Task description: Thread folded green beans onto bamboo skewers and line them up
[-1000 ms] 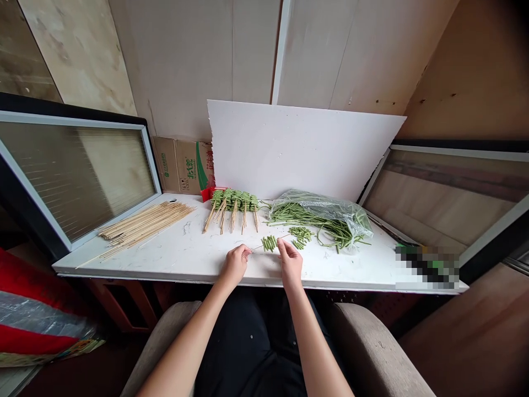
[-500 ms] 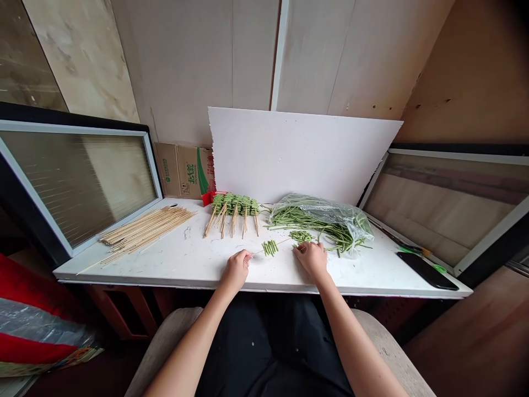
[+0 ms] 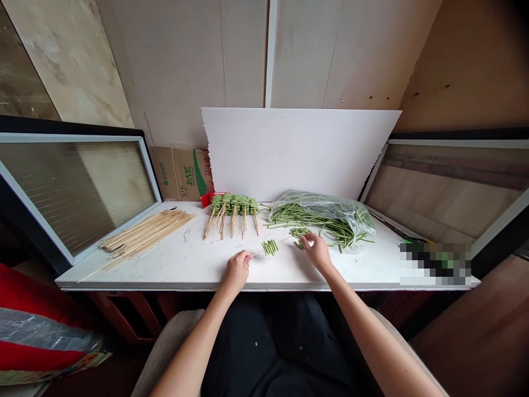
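My left hand point(image 3: 237, 270) pinches the blunt end of a thin bamboo skewer. Several short green bean pieces point(image 3: 270, 247) are threaded side by side along that skewer, and its bare tip points right. My right hand point(image 3: 317, 251) has its fingers drawn together at a small pile of cut green bean pieces point(image 3: 299, 232). Whatever is between those fingertips is hidden. Behind the pile, long green beans point(image 3: 297, 214) spill from a clear plastic bag point(image 3: 330, 203). Finished green bean skewers point(image 3: 235, 205) lie stacked at the back, sticks toward me.
A bundle of bare bamboo skewers point(image 3: 149, 231) is spread on the left of the white table point(image 3: 173, 271). A cardboard box point(image 3: 176, 173) and a white board point(image 3: 301, 154) stand at the back. Framed panels flank both sides. A pixelated patch covers the right corner.
My right hand has shifted slightly right and away from me, over the cut bean pieces. My left hand still keeps the skewer in nearly the same place. The view has tilted slightly.
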Demonstrator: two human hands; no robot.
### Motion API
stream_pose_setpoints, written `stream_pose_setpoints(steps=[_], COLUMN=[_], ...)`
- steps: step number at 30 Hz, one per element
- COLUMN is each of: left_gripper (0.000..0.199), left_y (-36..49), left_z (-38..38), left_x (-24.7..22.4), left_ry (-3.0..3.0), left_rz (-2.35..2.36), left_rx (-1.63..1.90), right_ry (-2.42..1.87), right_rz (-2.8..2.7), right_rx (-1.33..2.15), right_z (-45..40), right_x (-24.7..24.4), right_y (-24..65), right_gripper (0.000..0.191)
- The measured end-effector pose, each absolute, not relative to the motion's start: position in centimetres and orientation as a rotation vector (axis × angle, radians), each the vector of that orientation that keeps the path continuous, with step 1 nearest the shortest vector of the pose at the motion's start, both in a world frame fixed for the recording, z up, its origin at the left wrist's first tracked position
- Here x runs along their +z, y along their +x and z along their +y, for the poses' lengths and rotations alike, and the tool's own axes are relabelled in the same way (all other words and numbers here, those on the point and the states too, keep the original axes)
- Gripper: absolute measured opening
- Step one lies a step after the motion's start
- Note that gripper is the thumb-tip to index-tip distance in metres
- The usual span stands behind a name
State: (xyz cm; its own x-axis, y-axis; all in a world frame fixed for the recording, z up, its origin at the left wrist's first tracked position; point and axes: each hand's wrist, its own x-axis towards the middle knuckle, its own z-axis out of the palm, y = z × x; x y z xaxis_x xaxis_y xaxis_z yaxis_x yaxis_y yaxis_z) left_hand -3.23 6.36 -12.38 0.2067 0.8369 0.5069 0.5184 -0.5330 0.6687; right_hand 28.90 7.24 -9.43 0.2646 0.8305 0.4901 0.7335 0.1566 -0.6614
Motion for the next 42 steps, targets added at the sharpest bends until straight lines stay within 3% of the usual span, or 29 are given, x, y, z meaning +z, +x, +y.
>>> stream_pose_setpoints(steps=[6,15,42], left_gripper=[0.024,0.025,0.023], left_y=[-3.4,-3.5,-3.5], left_z=[6.5,6.7,6.7], left_x=[-12.5,-12.9,-12.8], left_ry=[2.172,2.185,2.269], left_rz=[1.276,1.282,1.281], left_rx=[1.250,1.272,1.197], right_ry=[-1.203,-0.951,-0.981], right_rz=[-0.998,-1.005,-0.990], right_rx=[0.695,1.245,1.215], right_z=[7.0,5.4,4.5], right_x=[-10.0,-9.7,-9.1], right_y=[29.4,27.2,26.3], right_gripper=[0.068,0.045,0.047])
